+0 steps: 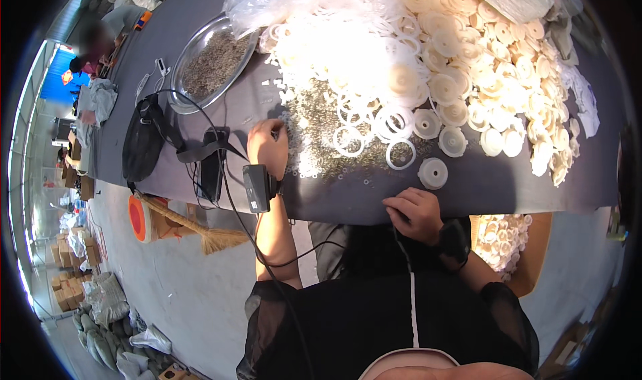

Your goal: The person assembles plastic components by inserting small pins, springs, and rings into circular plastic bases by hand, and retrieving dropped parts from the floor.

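Note:
My left hand [267,149] rests on the dark-covered table at the left edge of a spread of small metal pieces [319,122]. Its fingers are curled in, and whatever they hold is hidden. At the front edge of the table is my right hand [418,214], with bent fingers and the thumb drawn close; I cannot make out anything in it. Just beyond it lies a white plastic disc with a raised hub [429,181]. Several white rings [349,155] lie on the metal pieces. Behind them rises a large heap of cream-coloured plastic discs [448,42], partly washed out by sunlight.
A round metal tray [200,104] of small pieces stands at the far left. Near my left hand are a black pouch [142,146], a dark phone-like device [211,172] and loose cables. A broom [217,239] lies below the table; a box of white parts [535,253] stands lower right.

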The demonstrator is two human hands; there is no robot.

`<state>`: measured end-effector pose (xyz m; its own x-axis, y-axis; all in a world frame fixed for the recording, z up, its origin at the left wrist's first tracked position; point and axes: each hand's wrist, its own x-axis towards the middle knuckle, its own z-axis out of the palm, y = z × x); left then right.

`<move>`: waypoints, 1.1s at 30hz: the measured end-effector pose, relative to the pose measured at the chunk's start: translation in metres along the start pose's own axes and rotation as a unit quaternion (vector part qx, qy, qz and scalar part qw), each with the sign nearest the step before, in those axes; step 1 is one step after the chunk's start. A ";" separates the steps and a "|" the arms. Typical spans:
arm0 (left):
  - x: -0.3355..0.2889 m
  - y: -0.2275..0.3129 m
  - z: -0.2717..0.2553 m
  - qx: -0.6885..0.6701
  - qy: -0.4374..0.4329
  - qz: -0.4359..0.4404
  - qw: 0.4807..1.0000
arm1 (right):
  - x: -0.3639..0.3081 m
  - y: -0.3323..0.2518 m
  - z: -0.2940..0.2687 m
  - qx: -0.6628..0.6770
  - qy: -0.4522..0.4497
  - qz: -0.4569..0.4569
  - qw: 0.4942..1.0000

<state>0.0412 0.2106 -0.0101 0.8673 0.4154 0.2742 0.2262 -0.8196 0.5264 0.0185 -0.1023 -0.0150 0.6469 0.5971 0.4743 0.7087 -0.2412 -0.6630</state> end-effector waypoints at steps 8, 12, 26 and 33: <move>-0.005 -0.009 0.004 -0.049 -0.004 -0.024 0.999 | 0.000 -0.002 -0.004 0.013 -0.016 0.018 1.000; -0.008 -0.007 -0.001 -0.016 -0.018 0.008 1.000 | 0.000 -0.004 -0.004 0.032 0.006 0.017 0.999; -0.124 0.121 0.006 -0.261 -0.087 0.188 0.943 | -0.003 -0.016 -0.010 0.370 0.044 0.290 0.882; -0.109 0.092 0.029 -0.071 -0.044 0.237 0.968 | -0.013 -0.014 -0.006 0.417 0.095 0.307 0.850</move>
<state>-0.0196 0.0780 -0.0149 0.8946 -0.0345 0.4455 -0.2640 -0.8452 0.4647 0.0021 -0.1113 -0.0081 0.9124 0.4020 -0.0769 -0.1741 0.2111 -0.9618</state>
